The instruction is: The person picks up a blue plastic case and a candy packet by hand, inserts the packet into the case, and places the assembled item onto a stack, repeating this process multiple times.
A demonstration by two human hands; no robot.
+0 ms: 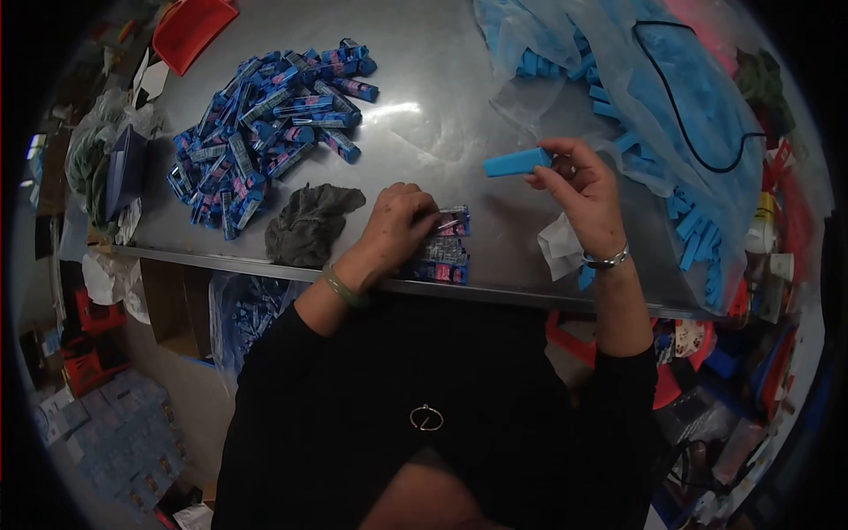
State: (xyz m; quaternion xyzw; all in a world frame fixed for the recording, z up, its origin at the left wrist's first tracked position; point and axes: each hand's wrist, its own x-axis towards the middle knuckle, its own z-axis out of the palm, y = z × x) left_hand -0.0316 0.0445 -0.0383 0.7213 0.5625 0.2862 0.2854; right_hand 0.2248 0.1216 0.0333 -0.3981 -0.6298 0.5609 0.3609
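Observation:
Between the thumb and fingers of my right hand (579,190) is a light blue block (515,163), held above the metal table. My left hand (397,225) rests near the table's front edge, its fingers bent down over the left end of some blue printed wrappers (449,252). What its fingertips hold, if anything, is hidden. A dark grey cloth (311,223) lies crumpled left of my left hand. Further back left is a large pile of blue wrapped pieces (265,124). A white paper (560,246) lies beneath my right wrist.
Clear plastic bags with many light blue blocks (698,231) cover the right side of the metal table (433,106). A red dustpan (190,34) is at the back left. Below the front edge stand a cardboard box (177,305) and a bag of wrapped pieces (252,318).

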